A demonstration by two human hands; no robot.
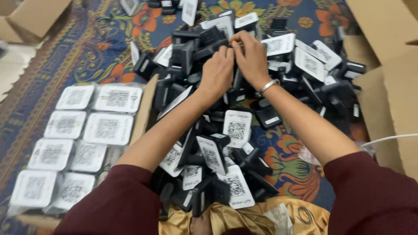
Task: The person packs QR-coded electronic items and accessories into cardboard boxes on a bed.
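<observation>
Far left: corner of a cardboard box [30,17] on the floor. Near left: shallow cardboard tray [146,109] packed with white square devices in clear wrap [106,128], flat, code side up, in rows. All sits on a patterned floral carpet [100,56], no counter.

Centre: big loose pile of black stand devices with white code faces [237,128], tumbled at all angles, running from near the lap to the far edge.

Left hand [217,72] reaches far over the pile, fingers [226,54] curled narrow, pinching at one small dark device [237,48] at the top of the heap. Right hand [252,58] meets it from the right, bangle on the wrist, fingers bent close on the same piece. Both hands touch it; the piece is mostly hidden between them, so its long axis cannot be told. It lies straight ahead, far from the body, right at the fingertips, both hands about equally near. Whether either grip is fully closed is not clear.

Right: more white-faced devices [311,63] lie just beside the right hand. Far right: large open cardboard carton [392,87], a white cable [389,138] crossing it.

Near edge: gold cloth [226,217] on the lap.
</observation>
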